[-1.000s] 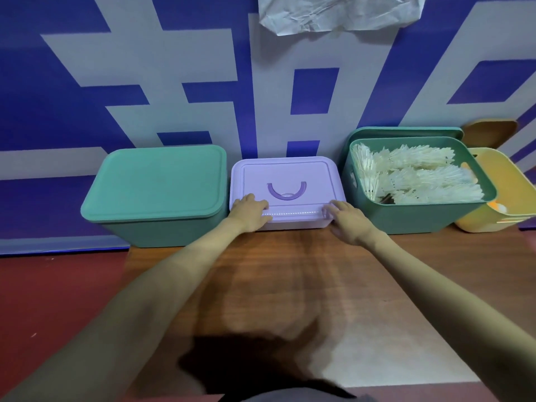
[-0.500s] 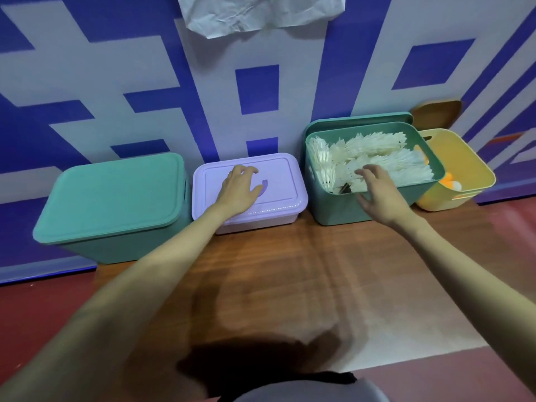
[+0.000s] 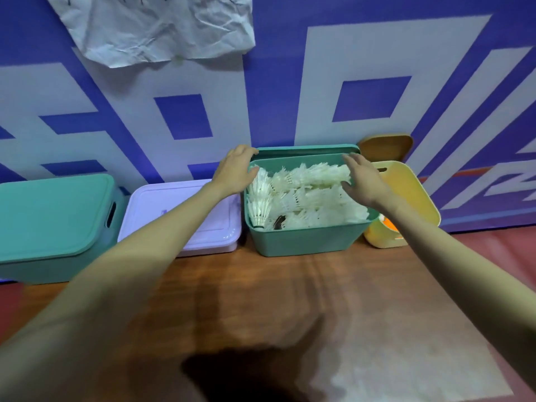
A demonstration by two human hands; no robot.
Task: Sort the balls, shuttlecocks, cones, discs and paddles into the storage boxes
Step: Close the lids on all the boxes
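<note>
An open green box [image 3: 304,239] against the wall is full of white shuttlecocks [image 3: 307,198]. Its green lid [image 3: 304,149] stands upright behind it. My left hand [image 3: 236,172] is at the lid's left end, fingers curled over the corner and thumb by the box rim. Over the shuttlecocks, my right hand [image 3: 362,181] reaches with straight fingers, its tips near the lid's right end. To the right stands an open yellow box [image 3: 417,192] with an orange ball [image 3: 390,224] inside.
A closed purple box [image 3: 179,204] and a closed teal box [image 3: 52,213] stand left of the green one. A wooden lid [image 3: 385,146] leans behind the yellow box. Crumpled paper [image 3: 156,27] hangs on the wall. The boxes line the back of a wooden table [image 3: 290,300].
My left hand left the purple box's lid and moved right to the green lid's left corner. My right hand rose from the green box's front rim toward the lid's right end.
</note>
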